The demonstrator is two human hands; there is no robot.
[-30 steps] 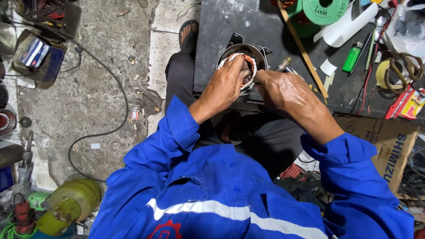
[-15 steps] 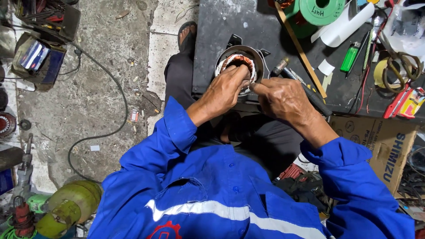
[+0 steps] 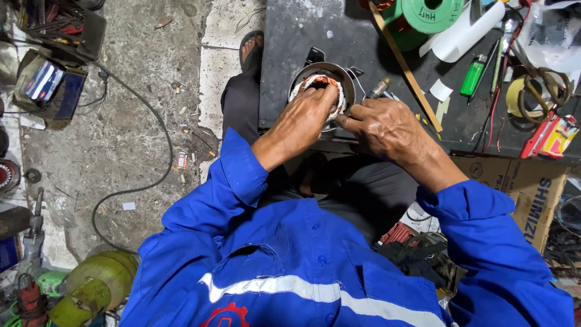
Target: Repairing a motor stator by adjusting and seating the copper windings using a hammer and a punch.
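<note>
Copper coils ring the stator (image 3: 321, 85), a round metal shell sitting on the dark bench (image 3: 290, 36) straight ahead. Left hand (image 3: 305, 118) curls over its near rim, fingertips pressed down onto the windings; right hand (image 3: 387, 124) sits just beside it, fingers pinched nearly closed (on what, I cannot tell). My read: the steel shell is heavy and stiff, so grip the outer wall, because that fine wire looks easily nicked. Beyond, a green tape roll (image 3: 431, 13) and white paper roll (image 3: 463, 33), a green lighter (image 3: 472, 75), a red-and-yellow packet (image 3: 554, 134) at the bench's right edge, and a brown carton (image 3: 526, 191) with blue print below.
</note>
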